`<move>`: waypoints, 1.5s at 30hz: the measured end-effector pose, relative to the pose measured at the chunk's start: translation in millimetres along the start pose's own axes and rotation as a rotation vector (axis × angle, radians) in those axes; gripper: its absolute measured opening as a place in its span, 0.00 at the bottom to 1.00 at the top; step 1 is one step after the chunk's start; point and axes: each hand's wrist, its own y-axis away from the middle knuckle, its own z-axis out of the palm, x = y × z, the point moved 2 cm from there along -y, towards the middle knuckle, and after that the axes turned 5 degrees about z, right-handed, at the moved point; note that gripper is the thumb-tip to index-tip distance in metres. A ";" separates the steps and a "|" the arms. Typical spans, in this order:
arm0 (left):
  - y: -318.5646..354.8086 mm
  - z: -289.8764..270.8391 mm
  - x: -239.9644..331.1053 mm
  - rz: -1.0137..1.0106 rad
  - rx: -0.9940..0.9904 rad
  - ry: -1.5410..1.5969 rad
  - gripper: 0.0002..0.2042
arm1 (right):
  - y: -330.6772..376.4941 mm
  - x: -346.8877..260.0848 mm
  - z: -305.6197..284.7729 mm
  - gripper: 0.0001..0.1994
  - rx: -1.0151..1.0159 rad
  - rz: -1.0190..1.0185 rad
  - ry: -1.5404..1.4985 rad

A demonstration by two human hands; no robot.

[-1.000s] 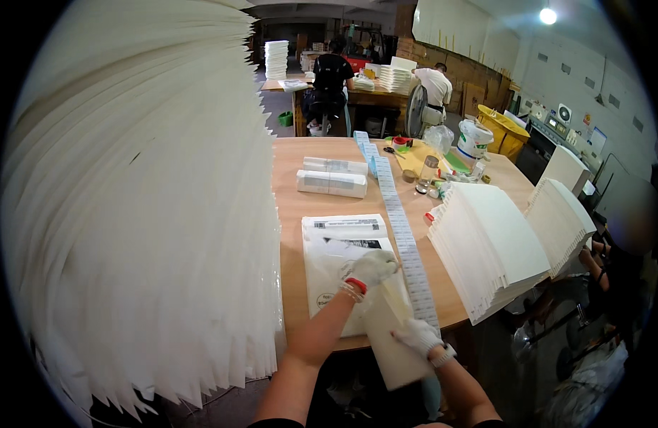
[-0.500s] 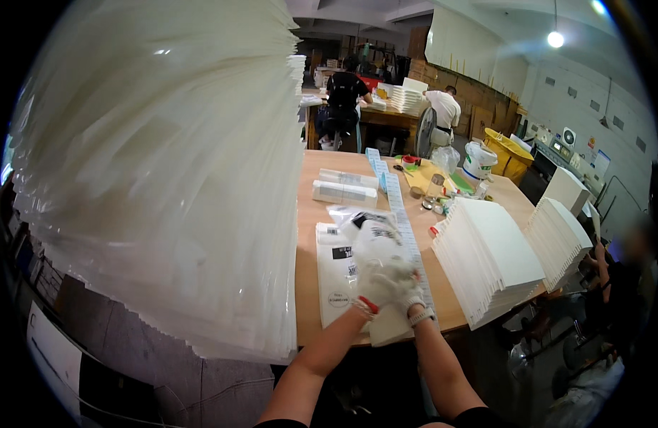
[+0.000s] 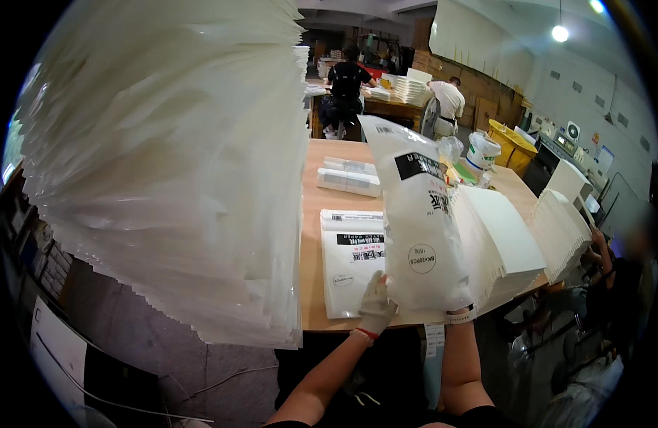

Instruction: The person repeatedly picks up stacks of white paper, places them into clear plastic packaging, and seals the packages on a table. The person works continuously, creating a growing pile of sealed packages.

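A clear printed plastic bag [image 3: 423, 214] stands upright and puffed out above the table's front edge. Closed at the bag's lower left edge is my left hand [image 3: 377, 308], in a white glove with a red cuff. My right hand is at the lower right of the bag, where the film covers its fingers; whether it is inside or behind I cannot tell. A pale band [image 3: 461, 316] circles that wrist. Left of the raised bag, a stack of similar printed bags [image 3: 349, 267] lies flat on the wooden table [image 3: 312, 250], near my left hand.
A tall mass of white sheets under plastic film [image 3: 165, 178] fills the left side. Wrapped white bundles [image 3: 349, 180] lie farther back. Stacks of white paper [image 3: 501, 232] stand at the right, near a seated person. A white bucket [image 3: 482, 151] is behind; two people work beyond.
The plastic bag has come up from the table and swelled out, now standing tall. My hands, together over it before, have moved apart to its two lower sides.
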 end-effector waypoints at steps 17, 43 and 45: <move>204.1 69.8 -72.7 -1.427 -0.302 0.945 0.11 | 83.6 86.5 151.5 0.11 -0.403 -0.253 0.420; 134.7 -57.9 -3.1 -0.312 -0.461 0.220 0.11 | 150.0 222.3 39.9 0.09 0.030 0.806 -0.363; 118.7 -20.6 4.1 -0.231 -0.597 0.291 0.08 | 138.7 225.1 34.4 0.08 -0.135 0.783 -0.501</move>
